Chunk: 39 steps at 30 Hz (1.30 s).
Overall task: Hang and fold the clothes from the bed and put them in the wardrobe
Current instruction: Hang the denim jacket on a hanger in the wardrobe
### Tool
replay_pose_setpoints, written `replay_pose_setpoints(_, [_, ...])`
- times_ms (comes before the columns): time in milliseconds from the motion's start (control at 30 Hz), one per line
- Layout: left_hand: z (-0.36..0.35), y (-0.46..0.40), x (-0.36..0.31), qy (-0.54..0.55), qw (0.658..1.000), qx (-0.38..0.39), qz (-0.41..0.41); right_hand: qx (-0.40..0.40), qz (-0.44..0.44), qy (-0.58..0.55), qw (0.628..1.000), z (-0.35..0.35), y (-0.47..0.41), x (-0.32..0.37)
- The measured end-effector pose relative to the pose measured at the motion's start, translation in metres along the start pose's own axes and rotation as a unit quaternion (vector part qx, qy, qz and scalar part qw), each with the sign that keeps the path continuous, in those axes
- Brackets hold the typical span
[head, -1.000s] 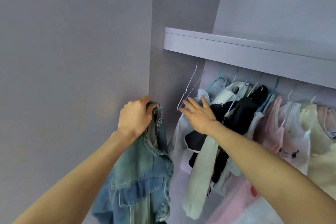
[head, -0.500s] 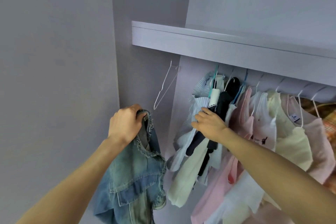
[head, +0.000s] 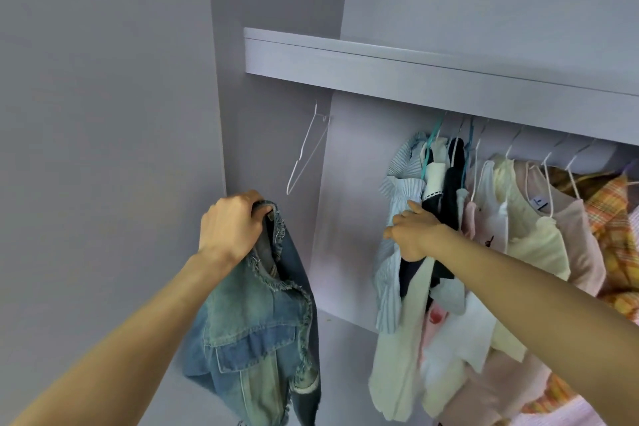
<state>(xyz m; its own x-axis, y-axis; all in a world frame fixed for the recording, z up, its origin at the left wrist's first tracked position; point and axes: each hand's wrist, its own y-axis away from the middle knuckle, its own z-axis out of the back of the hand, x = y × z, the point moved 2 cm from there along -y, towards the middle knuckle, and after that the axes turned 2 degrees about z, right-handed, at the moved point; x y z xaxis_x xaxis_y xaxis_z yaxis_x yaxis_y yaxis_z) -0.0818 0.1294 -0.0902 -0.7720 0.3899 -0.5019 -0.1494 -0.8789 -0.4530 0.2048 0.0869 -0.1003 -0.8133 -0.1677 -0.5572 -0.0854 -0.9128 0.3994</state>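
Left hand (head: 232, 225) gripping denim jacket (head: 257, 325) by collar, fingers curled round fabric; jacket hanging below fist at 7 o'clock. Right hand (head: 413, 233) at 3 o'clock, fingers curled into hanging clothes (head: 484, 235), pinching striped blue garment (head: 390, 252) and dark one beside it. Small neck label (head: 538, 203) showing on cream top; print too small to read. Empty white wire hanger (head: 306, 156) hanging alone at 12 o'clock, well apart from packed row. Grey shelf (head: 397, 71) running above rail; plain grey wardrobe panels (head: 103, 114) all round.
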Motion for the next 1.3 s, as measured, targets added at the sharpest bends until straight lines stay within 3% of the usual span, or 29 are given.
replay_pose_setpoints(67, [0.003, -0.001, 0.005, -0.001, 1.000, -0.009, 0.001, -0.008, 0.016, -0.064, 0.998, 0.016, -0.011, 0.010])
replay_pose_setpoints(133, [0.005, -0.001, 0.008, -0.002, 1.000, -0.022, 0.000, -0.077, 0.020, -0.175, 0.981, 0.034, -0.026, 0.019])
replay_pose_setpoints(200, [0.006, 0.000, 0.010, 0.002, 0.999, -0.041, -0.001, -0.177, 0.011, -0.330, 0.927, 0.052, -0.041, 0.027])
replay_pose_setpoints(300, [0.005, 0.003, 0.016, 0.005, 0.997, -0.073, 0.012, -0.249, -0.017, -0.577, 0.778, 0.083, -0.072, 0.042])
replay_pose_setpoints(433, [0.003, 0.004, 0.027, -0.006, 0.996, -0.090, 0.028, -0.177, -0.054, -0.841, 0.508, 0.121, -0.111, 0.066])
replay_pose_setpoints(500, [0.002, 0.002, 0.030, -0.015, 0.995, -0.093, 0.030, -0.139, -0.062, -0.891, 0.428, 0.134, -0.129, 0.074])
replay_pose_setpoints(567, [0.001, 0.002, 0.031, -0.018, 0.995, -0.095, 0.028, -0.122, -0.062, -0.914, 0.381, 0.142, -0.142, 0.077])
replay_pose_setpoints(867, [0.000, 0.003, 0.033, -0.027, 0.996, -0.083, 0.037, -0.171, -0.037, -0.942, 0.287, 0.148, -0.138, 0.065])
replay_pose_setpoints(933, [0.000, 0.005, 0.032, -0.013, 0.996, -0.083, 0.043, -0.182, -0.021, -0.939, 0.292, 0.141, -0.122, 0.063])
replay_pose_setpoints(1067, [0.001, 0.019, 0.033, 0.001, 0.996, -0.065, 0.058, -0.193, 0.018, -0.920, 0.341, 0.114, -0.085, 0.077])
replay_pose_setpoints(1233, [0.007, 0.046, 0.036, -0.006, 0.997, -0.007, 0.080, -0.176, 0.069, -0.912, 0.365, 0.046, -0.027, 0.125])
replay_pose_setpoints(1300, [0.008, 0.061, 0.035, 0.023, 0.996, 0.018, 0.082, -0.143, 0.052, -0.923, 0.354, 0.020, -0.009, 0.138])
